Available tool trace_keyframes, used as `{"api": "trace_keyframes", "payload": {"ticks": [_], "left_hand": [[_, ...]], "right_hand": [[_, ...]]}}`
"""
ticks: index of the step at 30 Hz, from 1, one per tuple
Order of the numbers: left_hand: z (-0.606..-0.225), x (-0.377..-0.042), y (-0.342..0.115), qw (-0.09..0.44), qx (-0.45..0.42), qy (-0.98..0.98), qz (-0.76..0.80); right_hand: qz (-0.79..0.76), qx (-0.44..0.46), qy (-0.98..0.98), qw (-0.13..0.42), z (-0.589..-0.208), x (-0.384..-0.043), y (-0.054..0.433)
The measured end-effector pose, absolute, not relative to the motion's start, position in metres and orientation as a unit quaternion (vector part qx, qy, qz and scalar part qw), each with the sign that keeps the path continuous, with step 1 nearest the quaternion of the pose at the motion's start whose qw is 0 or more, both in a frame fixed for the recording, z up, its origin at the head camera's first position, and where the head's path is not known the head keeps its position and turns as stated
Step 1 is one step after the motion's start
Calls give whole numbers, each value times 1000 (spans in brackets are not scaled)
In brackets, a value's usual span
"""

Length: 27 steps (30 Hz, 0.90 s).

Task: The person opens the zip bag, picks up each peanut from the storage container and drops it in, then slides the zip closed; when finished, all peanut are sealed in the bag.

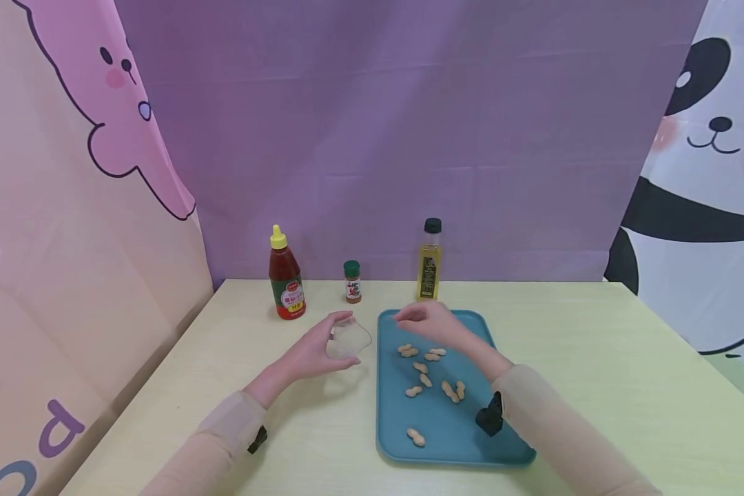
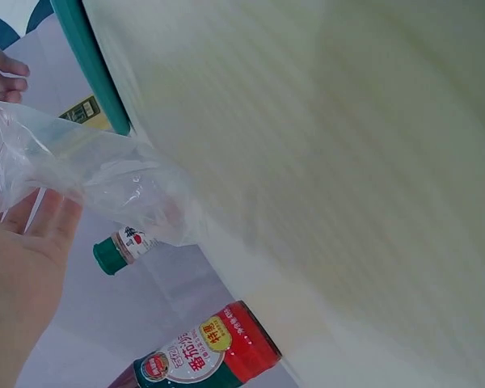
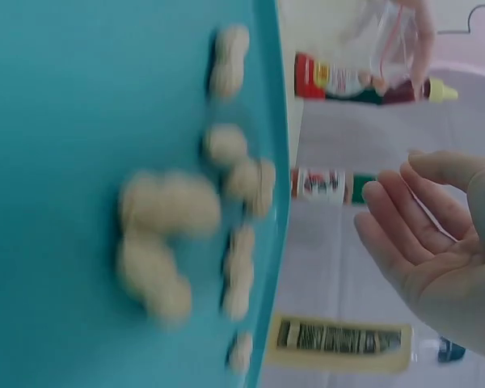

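My left hand (image 1: pixel 316 350) holds a clear plastic bag (image 1: pixel 350 339) above the table, left of a blue tray (image 1: pixel 392 413). Thumb and fingers are spread apart at the bag's mouth, and the bag (image 2: pixel 137 182) hangs see-through in the left wrist view. Several unshelled peanuts (image 1: pixel 450 391) lie scattered on the tray; one peanut (image 1: pixel 416 437) sits apart near its front edge. My right hand (image 1: pixel 430 322) is over the tray's far part, with its fingers (image 3: pixel 392 234) loosely bent. Nothing shows between them in the right wrist view.
Along the back of the table stand a ketchup bottle (image 1: pixel 288 286) with a yellow cap, a small green-capped spice jar (image 1: pixel 353 284) and an oil bottle (image 1: pixel 430 269) with a dark cap. A purple cloth (image 1: pixel 378 138) hangs behind them.
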<state>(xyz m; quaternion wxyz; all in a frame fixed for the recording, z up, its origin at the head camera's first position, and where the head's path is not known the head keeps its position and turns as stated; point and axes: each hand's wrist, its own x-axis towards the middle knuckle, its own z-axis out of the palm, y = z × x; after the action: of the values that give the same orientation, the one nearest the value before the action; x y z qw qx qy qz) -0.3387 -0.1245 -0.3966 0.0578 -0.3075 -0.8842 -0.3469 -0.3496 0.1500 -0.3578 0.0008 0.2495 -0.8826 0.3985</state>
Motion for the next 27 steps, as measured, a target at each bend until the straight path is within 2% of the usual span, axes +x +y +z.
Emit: {"api": "trace_keyframes", "payload": {"ticks": [7, 12, 27], "left_hand": [[-396, -338, -124, 53, -301, -886, -350], [-396, -338, -123, 54, -296, -888, -348], [-397, -337, -124, 56, -303, -886, -347]], "right_hand": [[370, 231, -898, 56, -355, -354, 188], [362, 206, -906, 73, -363, -362, 206], [331, 139, -932, 40, -390, -379, 219]]}}
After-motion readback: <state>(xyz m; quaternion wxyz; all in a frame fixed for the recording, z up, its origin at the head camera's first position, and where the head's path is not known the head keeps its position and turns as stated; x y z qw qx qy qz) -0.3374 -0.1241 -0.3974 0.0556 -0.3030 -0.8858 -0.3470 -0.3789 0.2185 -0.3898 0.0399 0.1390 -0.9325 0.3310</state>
